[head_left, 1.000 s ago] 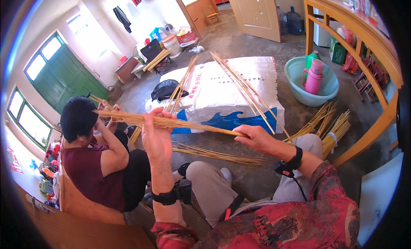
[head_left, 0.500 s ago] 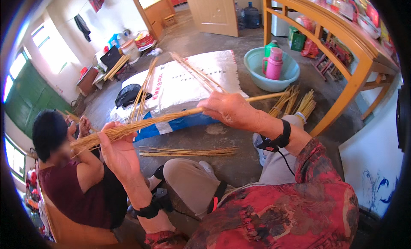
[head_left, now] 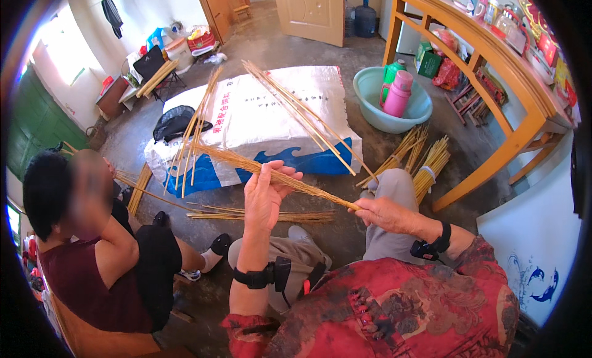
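Observation:
A tan broomcorn stalk [head_left: 320, 192] with a long bristly head slants across in front of me, its brushy tip up and left over the sack sheet. My right hand [head_left: 390, 214] is closed around its thicker end by my right knee. Around the bristly part is my left hand [head_left: 266, 195], palm turned up, with the stalk between thumb and bent fingers. Past the hands, loose stalks [head_left: 296, 114] lie on the white and blue sack sheet [head_left: 246, 105], with more stalks [head_left: 198, 127] on its left side. Further stalks [head_left: 265, 215] lie on the floor just before my knees.
A person [head_left: 86, 265] sits close on my left, with a thin stalk before them. Bundled stalks [head_left: 431, 167] are on the floor at right. Beyond them stands a light-blue basin [head_left: 394, 114] holding a pink thermos [head_left: 398, 94] and a green one. A wooden table [head_left: 524, 114] borders the right.
My right hand has moved down and right, my left hand right. The stalk now slopes down to the right, its bristly tip over the sheet. The view has shifted slightly.

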{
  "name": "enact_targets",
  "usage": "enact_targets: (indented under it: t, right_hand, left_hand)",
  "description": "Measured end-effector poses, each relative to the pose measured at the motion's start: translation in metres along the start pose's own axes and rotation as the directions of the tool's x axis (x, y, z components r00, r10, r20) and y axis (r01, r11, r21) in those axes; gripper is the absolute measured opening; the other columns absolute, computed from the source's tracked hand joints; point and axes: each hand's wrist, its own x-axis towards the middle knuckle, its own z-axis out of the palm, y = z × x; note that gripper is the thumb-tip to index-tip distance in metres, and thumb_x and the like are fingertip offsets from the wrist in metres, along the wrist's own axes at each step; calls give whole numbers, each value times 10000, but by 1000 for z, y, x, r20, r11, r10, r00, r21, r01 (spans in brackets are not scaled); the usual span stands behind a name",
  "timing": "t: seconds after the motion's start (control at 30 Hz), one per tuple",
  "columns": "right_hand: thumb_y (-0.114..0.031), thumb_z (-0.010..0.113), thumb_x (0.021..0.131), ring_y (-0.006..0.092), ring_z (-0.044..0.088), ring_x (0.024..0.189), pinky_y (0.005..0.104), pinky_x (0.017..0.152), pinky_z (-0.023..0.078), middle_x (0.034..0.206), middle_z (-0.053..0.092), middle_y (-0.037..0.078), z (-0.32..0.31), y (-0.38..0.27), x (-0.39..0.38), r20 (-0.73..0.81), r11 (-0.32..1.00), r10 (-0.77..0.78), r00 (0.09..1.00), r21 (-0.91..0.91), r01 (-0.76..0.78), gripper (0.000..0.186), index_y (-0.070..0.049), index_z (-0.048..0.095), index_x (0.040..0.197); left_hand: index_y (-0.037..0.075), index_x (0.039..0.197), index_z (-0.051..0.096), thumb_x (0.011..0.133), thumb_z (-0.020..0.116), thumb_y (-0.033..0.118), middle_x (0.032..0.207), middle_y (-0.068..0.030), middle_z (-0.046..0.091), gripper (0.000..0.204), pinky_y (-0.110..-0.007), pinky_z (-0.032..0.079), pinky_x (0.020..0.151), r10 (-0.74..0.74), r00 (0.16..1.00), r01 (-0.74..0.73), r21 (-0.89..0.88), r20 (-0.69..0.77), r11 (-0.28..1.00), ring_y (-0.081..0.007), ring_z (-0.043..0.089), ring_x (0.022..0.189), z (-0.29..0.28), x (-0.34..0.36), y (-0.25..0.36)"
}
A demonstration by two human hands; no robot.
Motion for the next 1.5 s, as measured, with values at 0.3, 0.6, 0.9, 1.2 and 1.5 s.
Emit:
enact_targets:
  t: [0.3, 0.6, 0.9, 1.2, 1.5]
  right_hand:
    - [-221, 483, 855, 165, 571, 646, 297, 595, 454, 744, 579, 108, 17, -17, 62, 56, 923, 98, 994, 367, -112, 297, -22, 472, 1075]
    - [-227, 491, 858, 106, 555, 548, 244, 515, 461, 742, 578, 46, 36, 13, 92, 150, 856, 69, 986, 499, -136, 244, -29, 530, 995]
    - [-237, 464, 877, 100, 564, 552, 218, 483, 456, 707, 550, 25, 37, 24, 85, 260, 654, 74, 963, 716, -243, 213, -34, 529, 883]
    - [-241, 472, 871, 99, 568, 579, 216, 510, 438, 733, 553, 18, 37, 28, 77, 149, 746, 120, 981, 638, -188, 218, -30, 518, 902]
    - [-234, 539, 837, 87, 557, 629, 207, 555, 439, 803, 566, 16, 29, 16, 77, 241, 695, 41, 970, 690, -201, 282, -20, 526, 1020]
  left_hand:
    - [-35, 1002, 501, 917, 372, 238, 949, -148, 558, 313, -361, 470, 781, -225, 974, 226, -5, 29, 974, -247, 567, 895, -31, 6, -46]
    - [15, 1058, 511, 867, 484, 170, 898, -47, 547, 248, -311, 476, 691, -309, 951, 308, 112, -12, 945, -158, 563, 806, -48, 2, -52]
    - [26, 1004, 532, 850, 503, 110, 839, -27, 559, 178, -296, 482, 655, -172, 981, 179, 82, -87, 980, -122, 558, 758, -50, 11, -54]
    - [-5, 1032, 520, 849, 447, 81, 869, -50, 559, 215, -324, 478, 679, -105, 980, 117, 68, -166, 991, -148, 555, 775, -40, 4, -49]
    - [-19, 1069, 494, 821, 425, 50, 895, -85, 546, 266, -336, 476, 716, -41, 987, 55, 89, -154, 994, -172, 552, 805, -36, 0, -52]
